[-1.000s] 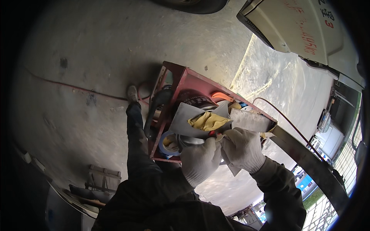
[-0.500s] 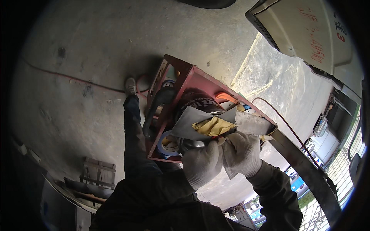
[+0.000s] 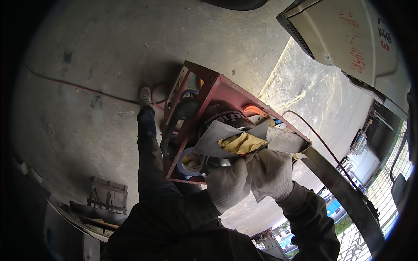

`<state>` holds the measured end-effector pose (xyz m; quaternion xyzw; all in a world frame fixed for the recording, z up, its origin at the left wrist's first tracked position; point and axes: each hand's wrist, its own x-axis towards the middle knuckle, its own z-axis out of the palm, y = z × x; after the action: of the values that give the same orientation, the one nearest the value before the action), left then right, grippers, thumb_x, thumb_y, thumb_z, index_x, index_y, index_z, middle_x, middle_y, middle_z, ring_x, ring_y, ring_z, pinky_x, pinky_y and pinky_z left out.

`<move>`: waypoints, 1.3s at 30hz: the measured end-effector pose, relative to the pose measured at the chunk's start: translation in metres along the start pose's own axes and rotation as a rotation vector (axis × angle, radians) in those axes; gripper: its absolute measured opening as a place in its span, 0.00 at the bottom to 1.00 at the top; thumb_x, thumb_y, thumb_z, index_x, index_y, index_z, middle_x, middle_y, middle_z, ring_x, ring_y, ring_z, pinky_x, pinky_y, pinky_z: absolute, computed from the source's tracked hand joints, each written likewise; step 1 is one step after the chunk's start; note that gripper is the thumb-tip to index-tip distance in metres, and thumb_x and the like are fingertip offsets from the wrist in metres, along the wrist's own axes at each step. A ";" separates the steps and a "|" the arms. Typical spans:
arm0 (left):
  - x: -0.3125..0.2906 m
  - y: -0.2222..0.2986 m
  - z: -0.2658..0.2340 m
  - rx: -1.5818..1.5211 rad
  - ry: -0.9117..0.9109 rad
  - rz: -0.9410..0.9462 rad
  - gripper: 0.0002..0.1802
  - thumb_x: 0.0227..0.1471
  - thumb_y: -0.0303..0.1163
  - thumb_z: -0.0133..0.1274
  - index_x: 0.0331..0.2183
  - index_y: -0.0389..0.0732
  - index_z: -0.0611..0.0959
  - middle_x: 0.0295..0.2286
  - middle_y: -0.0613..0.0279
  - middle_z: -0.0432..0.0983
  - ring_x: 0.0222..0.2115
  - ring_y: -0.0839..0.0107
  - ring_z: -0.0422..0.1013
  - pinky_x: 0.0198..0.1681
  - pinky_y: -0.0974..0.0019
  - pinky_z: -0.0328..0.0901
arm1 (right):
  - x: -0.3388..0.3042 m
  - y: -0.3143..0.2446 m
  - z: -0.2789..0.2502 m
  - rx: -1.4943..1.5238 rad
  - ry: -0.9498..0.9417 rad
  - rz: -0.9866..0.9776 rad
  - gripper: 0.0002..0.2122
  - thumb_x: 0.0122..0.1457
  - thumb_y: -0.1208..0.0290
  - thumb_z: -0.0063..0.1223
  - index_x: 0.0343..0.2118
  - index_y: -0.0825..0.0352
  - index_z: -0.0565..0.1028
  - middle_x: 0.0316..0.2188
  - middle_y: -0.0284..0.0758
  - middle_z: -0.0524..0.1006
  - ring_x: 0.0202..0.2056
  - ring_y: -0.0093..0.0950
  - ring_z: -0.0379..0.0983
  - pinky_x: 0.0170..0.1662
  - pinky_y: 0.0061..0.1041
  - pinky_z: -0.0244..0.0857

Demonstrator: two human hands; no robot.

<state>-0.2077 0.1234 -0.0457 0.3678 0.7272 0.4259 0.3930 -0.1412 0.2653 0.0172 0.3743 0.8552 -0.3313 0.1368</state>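
Observation:
My left hand (image 3: 228, 182), in a pale knitted glove, is closed near the lower edge of a flat grey plate (image 3: 211, 141). A lump of yellow putty-like paste (image 3: 242, 142) lies across it. My right hand (image 3: 273, 172), gloved the same way, is pressed against the left and closed on a second grey plate (image 3: 262, 129), whose corner rises beside the paste. The thumbs meet just below the paste, and the gloves hide the gripped ends. Behind the plates stands a dark printed can (image 3: 220, 115). Close to my left hand is a shiny metal rounded thing (image 3: 214, 162).
A red metal cart (image 3: 233, 86) holds the can, a blue-rimmed tape roll (image 3: 182, 164) and an orange-handled tool (image 3: 254, 109). A hose (image 3: 80, 88) crosses the concrete floor. A pale vehicle panel (image 3: 331, 39) stands at upper right, a small wooden stand (image 3: 108, 195) at lower left.
The whole view has shifted very slightly. Both hands keep their grip, and the plates and paste stay almost where they were.

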 end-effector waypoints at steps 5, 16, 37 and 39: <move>-0.003 -0.002 0.000 0.006 -0.028 0.002 0.19 0.41 0.27 0.67 0.39 0.39 0.80 0.23 0.60 0.76 0.22 0.57 0.76 0.27 0.59 0.70 | -0.002 -0.003 0.003 0.051 0.009 0.085 0.12 0.55 0.73 0.59 0.18 0.67 0.69 0.14 0.44 0.70 0.14 0.43 0.69 0.20 0.35 0.61; 0.001 0.003 -0.003 0.029 0.084 0.074 0.16 0.46 0.28 0.66 0.39 0.40 0.81 0.18 0.63 0.74 0.16 0.61 0.73 0.20 0.61 0.66 | -0.003 -0.001 -0.011 -0.116 -0.133 -0.072 0.10 0.58 0.72 0.58 0.22 0.69 0.74 0.18 0.44 0.73 0.18 0.41 0.72 0.22 0.36 0.62; -0.025 0.031 -0.042 -0.359 -0.246 0.081 0.10 0.59 0.37 0.62 0.34 0.39 0.84 0.22 0.53 0.79 0.22 0.58 0.79 0.24 0.59 0.69 | -0.117 -0.029 0.008 0.717 0.238 0.361 0.16 0.68 0.63 0.57 0.51 0.71 0.79 0.38 0.40 0.83 0.38 0.24 0.78 0.45 0.26 0.72; -0.024 0.042 -0.050 -0.349 -0.209 0.129 0.08 0.58 0.34 0.62 0.33 0.38 0.84 0.22 0.53 0.79 0.21 0.57 0.79 0.24 0.60 0.69 | -0.126 -0.034 0.003 0.748 0.207 0.336 0.17 0.68 0.63 0.58 0.52 0.71 0.78 0.40 0.40 0.82 0.40 0.25 0.78 0.46 0.25 0.72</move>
<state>-0.2336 0.1014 0.0151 0.3823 0.5726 0.5291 0.4960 -0.0801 0.1774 0.0914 0.5638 0.6124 -0.5526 -0.0430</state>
